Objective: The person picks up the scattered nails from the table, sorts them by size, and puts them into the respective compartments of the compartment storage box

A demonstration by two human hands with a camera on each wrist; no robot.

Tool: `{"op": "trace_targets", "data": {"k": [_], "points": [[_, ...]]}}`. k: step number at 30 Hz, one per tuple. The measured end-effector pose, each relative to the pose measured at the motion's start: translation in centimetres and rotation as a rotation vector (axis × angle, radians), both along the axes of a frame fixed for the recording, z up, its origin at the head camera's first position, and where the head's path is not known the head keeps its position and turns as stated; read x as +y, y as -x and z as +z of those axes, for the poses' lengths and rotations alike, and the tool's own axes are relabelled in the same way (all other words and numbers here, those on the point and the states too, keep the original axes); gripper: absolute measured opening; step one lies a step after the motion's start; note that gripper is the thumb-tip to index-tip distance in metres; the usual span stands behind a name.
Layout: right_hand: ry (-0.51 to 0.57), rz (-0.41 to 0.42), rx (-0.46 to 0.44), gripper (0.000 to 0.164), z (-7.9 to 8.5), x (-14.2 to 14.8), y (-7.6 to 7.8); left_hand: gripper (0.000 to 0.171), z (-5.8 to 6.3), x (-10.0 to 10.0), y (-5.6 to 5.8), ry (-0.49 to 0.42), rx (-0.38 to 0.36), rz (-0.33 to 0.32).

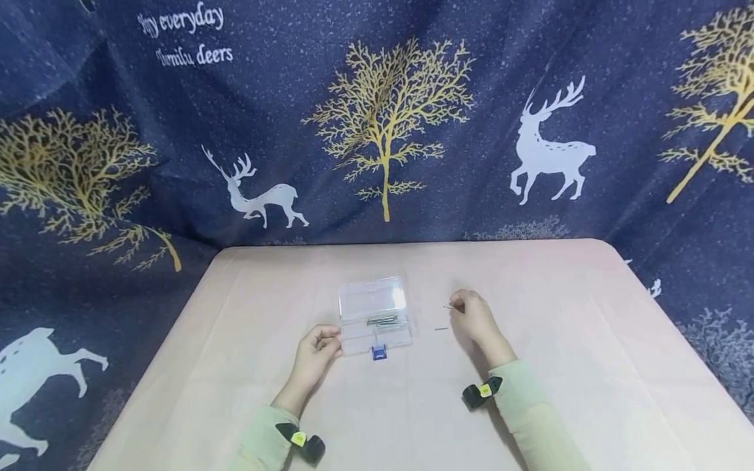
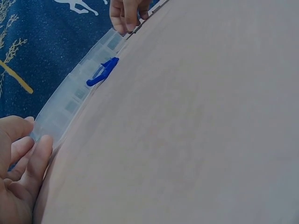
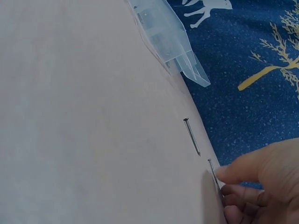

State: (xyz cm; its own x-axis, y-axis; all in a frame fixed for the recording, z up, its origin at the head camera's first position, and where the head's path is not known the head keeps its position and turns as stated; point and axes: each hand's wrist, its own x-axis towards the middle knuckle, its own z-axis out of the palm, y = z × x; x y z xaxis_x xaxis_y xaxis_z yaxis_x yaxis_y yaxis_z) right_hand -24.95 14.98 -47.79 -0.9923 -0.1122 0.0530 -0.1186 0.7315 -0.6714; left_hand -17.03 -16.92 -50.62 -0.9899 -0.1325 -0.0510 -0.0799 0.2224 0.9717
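Note:
A clear plastic box [image 1: 359, 345] lies on the table with its lid [image 1: 371, 298] raised and a blue latch [image 1: 379, 352] at the front. Several nails [image 1: 383, 320] lie in its back part. My left hand [image 1: 318, 353] holds the box's left end between thumb and fingers; the left wrist view shows this grip [image 2: 23, 158]. To the right of the box, my right hand [image 1: 474, 317] pinches a thin nail [image 3: 214, 175] between thumb and fingers, low over the table. Another nail [image 3: 192, 136] lies loose on the table between that hand and the box.
A pale pink cloth covers the table [image 1: 412, 412]. Behind it hangs a dark blue curtain [image 1: 265, 118] printed with deer and golden trees. Each wrist wears a small black camera, one on the left sleeve [image 1: 303, 441] and one on the right [image 1: 482, 394].

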Motion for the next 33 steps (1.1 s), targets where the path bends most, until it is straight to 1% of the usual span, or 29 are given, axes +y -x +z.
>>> {"op": "trace_targets", "data": {"k": [3, 9, 14, 20, 27, 30, 33], "points": [[0.002, -0.025, -0.005, 0.028, -0.11, -0.08, 0.04, 0.025, 0.1, -0.12, 0.07, 0.003, -0.003, 0.004], [0.011, -0.033, 0.02, 0.019, -0.4, -0.24, 0.18, 0.025, 0.44, -0.33, 0.1, 0.006, -0.004, 0.004], [-0.058, -0.023, 0.044, 0.013, -0.64, -0.54, 0.2, 0.025, 0.41, -0.39, 0.12, 0.017, -0.004, -0.004], [-0.136, -0.008, 0.058, 0.012, -0.39, -0.74, 0.06, 0.025, 0.49, -0.28, 0.06, 0.015, -0.001, -0.009], [-0.228, 0.055, 0.095, 0.011, -0.43, -0.8, -0.12, 0.026, 0.26, -0.39, 0.15, 0.001, -0.001, -0.012], [-0.254, 0.076, 0.089, 0.012, -0.59, -0.81, -0.23, 0.025, 0.05, -0.4, 0.13, -0.014, -0.003, -0.01], [-0.27, 0.08, 0.077, 0.013, -0.65, -0.74, -0.34, 0.025, -0.07, -0.26, 0.11, -0.033, 0.011, -0.013]]}}
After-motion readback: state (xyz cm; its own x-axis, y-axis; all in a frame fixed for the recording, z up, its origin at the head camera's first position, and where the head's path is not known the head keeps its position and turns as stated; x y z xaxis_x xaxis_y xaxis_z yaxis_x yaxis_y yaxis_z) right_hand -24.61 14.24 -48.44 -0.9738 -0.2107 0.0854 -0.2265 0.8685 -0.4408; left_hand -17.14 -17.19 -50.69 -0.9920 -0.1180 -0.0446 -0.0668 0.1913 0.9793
